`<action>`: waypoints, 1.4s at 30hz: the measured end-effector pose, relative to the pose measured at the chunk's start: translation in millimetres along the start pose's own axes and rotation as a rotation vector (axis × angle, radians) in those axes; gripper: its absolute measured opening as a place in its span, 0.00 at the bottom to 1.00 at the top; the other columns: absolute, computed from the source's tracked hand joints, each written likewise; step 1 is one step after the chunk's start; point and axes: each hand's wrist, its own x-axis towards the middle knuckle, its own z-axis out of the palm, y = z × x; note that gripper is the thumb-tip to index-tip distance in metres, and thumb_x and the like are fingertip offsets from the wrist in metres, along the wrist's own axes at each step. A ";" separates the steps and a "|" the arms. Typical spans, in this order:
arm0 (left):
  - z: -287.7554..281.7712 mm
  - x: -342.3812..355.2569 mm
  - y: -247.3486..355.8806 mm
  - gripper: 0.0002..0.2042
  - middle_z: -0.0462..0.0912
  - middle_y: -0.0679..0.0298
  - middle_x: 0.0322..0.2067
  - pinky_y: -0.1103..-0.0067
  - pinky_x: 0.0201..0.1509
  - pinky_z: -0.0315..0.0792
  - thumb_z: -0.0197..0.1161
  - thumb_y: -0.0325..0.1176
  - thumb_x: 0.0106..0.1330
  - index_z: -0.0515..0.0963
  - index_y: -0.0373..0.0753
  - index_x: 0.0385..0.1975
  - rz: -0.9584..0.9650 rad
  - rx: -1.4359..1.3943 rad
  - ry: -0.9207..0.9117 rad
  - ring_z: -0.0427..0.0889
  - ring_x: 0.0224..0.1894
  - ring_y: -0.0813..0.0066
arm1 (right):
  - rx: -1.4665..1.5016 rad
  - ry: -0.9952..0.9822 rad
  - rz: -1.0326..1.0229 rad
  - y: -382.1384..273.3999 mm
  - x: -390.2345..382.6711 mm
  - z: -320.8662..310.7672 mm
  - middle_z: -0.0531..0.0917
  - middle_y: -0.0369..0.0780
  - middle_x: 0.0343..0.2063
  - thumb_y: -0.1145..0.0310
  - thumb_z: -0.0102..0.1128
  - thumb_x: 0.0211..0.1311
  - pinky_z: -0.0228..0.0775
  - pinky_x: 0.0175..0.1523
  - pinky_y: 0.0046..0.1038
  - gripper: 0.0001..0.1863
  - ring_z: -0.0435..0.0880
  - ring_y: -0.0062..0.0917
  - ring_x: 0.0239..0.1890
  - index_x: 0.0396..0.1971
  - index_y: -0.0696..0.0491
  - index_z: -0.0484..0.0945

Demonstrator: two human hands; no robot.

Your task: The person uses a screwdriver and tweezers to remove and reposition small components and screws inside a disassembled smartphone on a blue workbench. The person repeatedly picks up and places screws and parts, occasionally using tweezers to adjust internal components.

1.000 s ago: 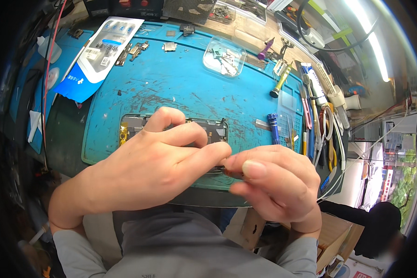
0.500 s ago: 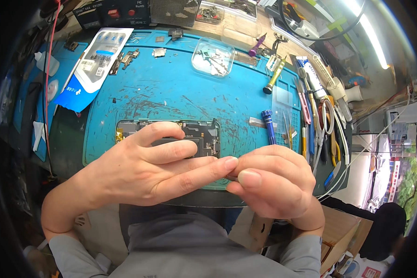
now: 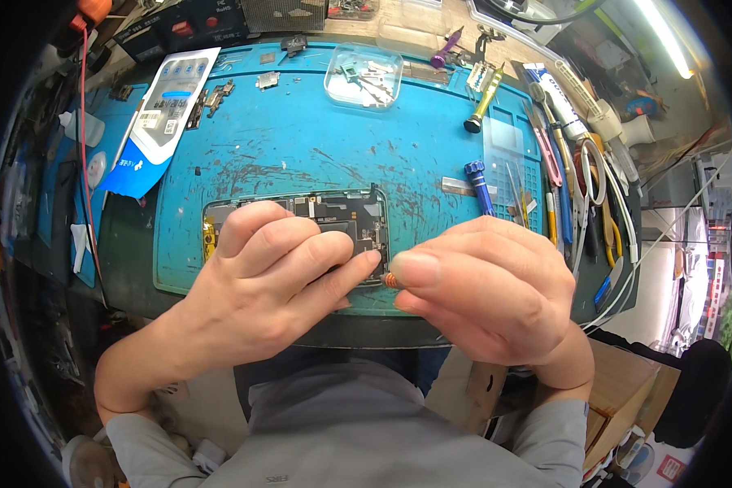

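An opened smartphone point(image 3: 333, 210) lies on the blue work mat point(image 3: 301, 146), its dark boards and a gold-coloured patch at its left side exposed. My left hand point(image 3: 260, 276) hovers over its near part, fingers curled and thumb tip tucked under the index finger. The palm side is hidden, so whether anything is in it does not show. Just to the right, my right hand point(image 3: 496, 289) pinches a tiny orange-striped piece point(image 3: 391, 280) between thumb and fingers. Most of that piece is covered, and its kind cannot be made out.
A clear plastic box point(image 3: 364, 77) of small parts stands at the back. Blue point(image 3: 479, 187) and yellow-green point(image 3: 485, 98) screwdrivers lie on the right, beside tweezers, scissors point(image 3: 591, 171) and other tools. A blue-and-white package point(image 3: 163, 122) and loose metal parts lie at the back left.
My left fingers have curled in, and the index fingertip has drawn away from the right hand. An orange-striped end now shows at the right fingertips. The whole view has shifted slightly.
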 end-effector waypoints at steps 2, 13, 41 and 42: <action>-0.6 -1.7 0.2 0.22 0.79 0.69 0.49 0.67 0.60 0.68 0.70 0.34 0.52 0.88 0.39 0.49 0.003 0.014 -0.029 0.75 0.51 0.70 | -0.006 0.002 -0.005 0.2 0.5 0.6 0.90 0.44 0.34 0.78 0.79 0.55 0.82 0.32 0.31 0.27 0.89 0.33 0.30 0.55 0.59 0.82; 0.0 -2.8 1.4 0.16 0.81 0.66 0.51 0.64 0.61 0.67 0.72 0.32 0.53 0.87 0.38 0.43 -0.020 -0.015 -0.111 0.76 0.52 0.66 | -0.011 0.050 -0.034 7.7 -6.4 7.6 0.92 0.42 0.42 0.83 0.78 0.47 0.79 0.29 0.26 0.30 0.89 0.29 0.30 0.55 0.60 0.83; -12.9 -5.4 -10.6 0.17 0.82 0.75 0.51 0.62 0.68 0.64 0.69 0.37 0.49 0.91 0.53 0.42 0.136 0.220 -0.252 0.74 0.60 0.67 | -0.133 0.077 -0.063 8.7 -9.4 13.0 0.93 0.36 0.44 0.77 0.74 0.46 0.77 0.29 0.26 0.30 0.87 0.25 0.29 0.56 0.58 0.84; -15.6 -1.2 -12.0 0.17 0.82 0.75 0.51 0.62 0.68 0.64 0.69 0.37 0.49 0.90 0.53 0.41 0.123 0.192 -0.255 0.74 0.60 0.66 | -0.118 0.083 -0.079 10.0 -8.5 13.3 0.93 0.36 0.42 0.77 0.74 0.46 0.76 0.28 0.26 0.31 0.87 0.25 0.29 0.56 0.57 0.84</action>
